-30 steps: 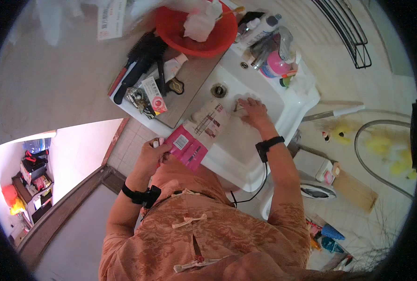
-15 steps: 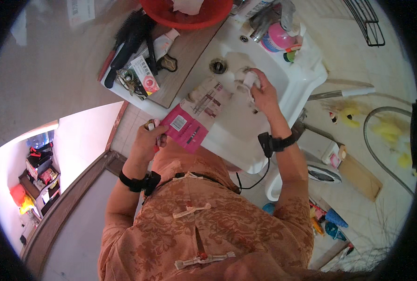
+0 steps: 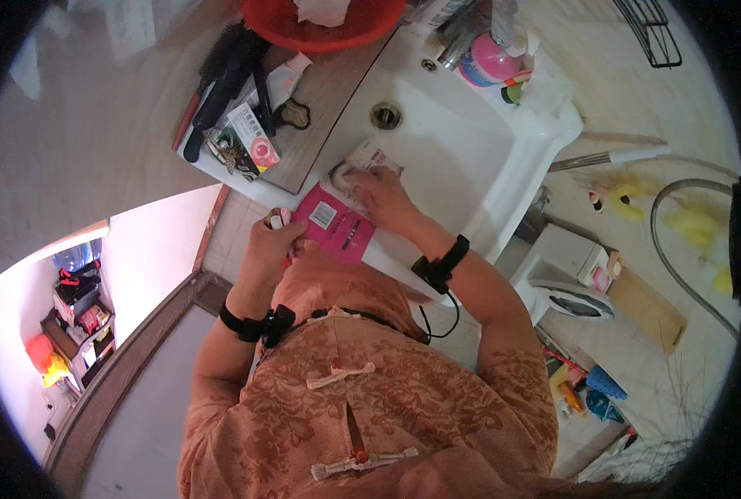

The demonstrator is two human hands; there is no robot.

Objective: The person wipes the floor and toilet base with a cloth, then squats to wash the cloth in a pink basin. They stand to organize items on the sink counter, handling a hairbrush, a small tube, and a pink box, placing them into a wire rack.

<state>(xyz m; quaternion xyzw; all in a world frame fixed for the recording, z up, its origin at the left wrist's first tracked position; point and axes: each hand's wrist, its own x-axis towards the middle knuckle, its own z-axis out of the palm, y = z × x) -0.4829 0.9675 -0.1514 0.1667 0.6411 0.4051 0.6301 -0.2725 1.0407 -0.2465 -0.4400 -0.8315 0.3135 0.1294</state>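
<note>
My left hand (image 3: 269,243) is closed round the lower left edge of a flat pink-and-white packet (image 3: 341,235) with a barcode on it. A small white piece (image 3: 277,221) shows between the fingers of that hand; its kind is not clear. The packet is tilted over the near left rim of the white sink (image 3: 437,125). On the packet's pale far end lies my right hand (image 3: 384,200), its fingers bent against the surface. Whatever those fingers hold is hidden under them. Black bands are on both wrists, and a cable hangs from the right one.
A red basin (image 3: 324,32) sits on the wood-grained board (image 3: 308,158) left of the sink, near a black hairbrush (image 3: 220,91), a tube and a small box (image 3: 252,140). Beyond the sink's drain (image 3: 385,116) stands a pink bottle (image 3: 488,62). A hose (image 3: 674,266) hangs at right.
My right hand has moved left and nearer, from over the sink bowl onto the packet. The crumpled white thing it held is out of sight now. My left hand has barely moved.
</note>
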